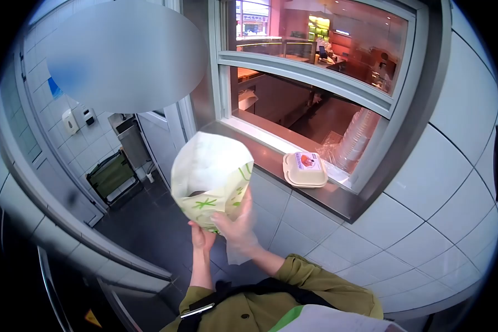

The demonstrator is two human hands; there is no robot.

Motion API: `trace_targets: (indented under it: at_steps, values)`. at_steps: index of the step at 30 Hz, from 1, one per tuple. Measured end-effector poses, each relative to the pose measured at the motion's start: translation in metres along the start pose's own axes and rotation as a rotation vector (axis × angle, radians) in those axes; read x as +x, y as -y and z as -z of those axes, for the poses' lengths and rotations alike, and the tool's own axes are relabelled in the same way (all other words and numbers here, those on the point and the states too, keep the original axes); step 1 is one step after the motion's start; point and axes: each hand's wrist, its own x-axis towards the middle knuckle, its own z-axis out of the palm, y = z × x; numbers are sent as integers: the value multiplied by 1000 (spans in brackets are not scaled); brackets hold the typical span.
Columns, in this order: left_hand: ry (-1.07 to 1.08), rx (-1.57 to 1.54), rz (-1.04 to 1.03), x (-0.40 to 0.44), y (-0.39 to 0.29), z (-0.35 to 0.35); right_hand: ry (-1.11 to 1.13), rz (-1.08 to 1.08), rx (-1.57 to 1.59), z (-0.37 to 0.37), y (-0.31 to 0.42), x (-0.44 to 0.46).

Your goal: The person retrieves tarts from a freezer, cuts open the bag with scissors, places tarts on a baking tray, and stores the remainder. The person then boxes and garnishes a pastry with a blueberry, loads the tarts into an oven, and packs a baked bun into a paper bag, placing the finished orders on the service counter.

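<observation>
A white paper bag [211, 166] with green printed marks is up in front of me, its mouth tilted toward my head. A small dark patch shows inside its opening, too little to name. My right hand [239, 224], in a clear plastic glove, grips the bag's near right side with the thumb across the front. Below the bag, my left hand [202, 237] supports its bottom, the fingers partly hidden by the paper. Off to the right, apart from both hands, a closed beige clamshell takeout box [305, 169] with a pink and purple label sits on the ledge.
The dark window ledge [337, 206] runs under a partly raised sliding window [310, 77]. Stacked clear cups [361, 138] stand just inside it. At left are a doorway, a folded green chair [114, 176] and a wall dispenser [70, 122]. A large blurred oval covers the upper left.
</observation>
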Motion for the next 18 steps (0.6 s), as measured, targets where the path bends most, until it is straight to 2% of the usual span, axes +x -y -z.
trace_targets:
  at_steps: [2, 5, 6, 9, 12, 16, 18]
  values:
    - [-3, 40, 12, 34, -1, -4, 12, 80, -86, -7, 10, 26]
    - [63, 21, 73, 89, -7, 18, -239, 200, -280, -10, -41, 57]
    - [100, -38, 109, 108, -11, 20, -405, 286, -265, -17, -53, 70]
    - [10, -30, 146, 169, -15, 17, -483, 114, -694, -5, -63, 114]
    - [-7, 176, 144, 232, -16, 14, -446, 41, -784, 4, -64, 162]
    - [102, 378, 223, 314, -2, 12, -560, 193, -919, 24, -94, 192]
    - [212, 483, 230, 348, 2, 10, -600, 257, -790, 26, -105, 203]
